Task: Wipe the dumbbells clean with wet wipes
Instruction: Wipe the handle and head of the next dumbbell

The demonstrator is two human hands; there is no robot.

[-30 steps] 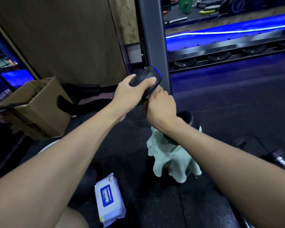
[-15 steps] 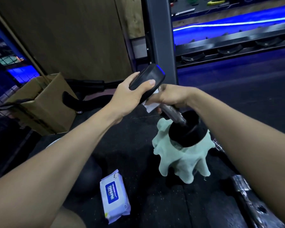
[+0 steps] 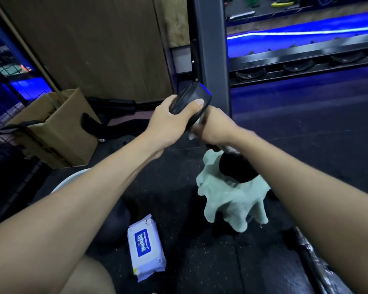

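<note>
The black rubber-headed dumbbell with a metal handle (image 3: 191, 102) stands tilted, its long axis running from the upper head, which leans away toward the grey steel rack post (image 3: 210, 49), down and toward the person to the lower head, which rests on the crumpled pale green cloth (image 3: 232, 200) on the dark rubber floor. The left hand (image 3: 170, 122) grasps the upper head, thumb over the near rim and fingers curled round the far side, steadying it. Just below that head, the right hand (image 3: 215, 128) is clenched round the handle, and a scrap of white wet wipe (image 3: 191, 135) peeks out beside it. The bare stretch of handle lies below the right hand, toward the lower head, so the likely next stroke slides down along that axis while the left hand holds the tilt. The right hand is the nearer one to that unwiped metal. The white and blue wet wipe packet (image 3: 146, 247) lies flat on the floor, well apart from the dumbbell on the person's side of the green cloth.
</note>
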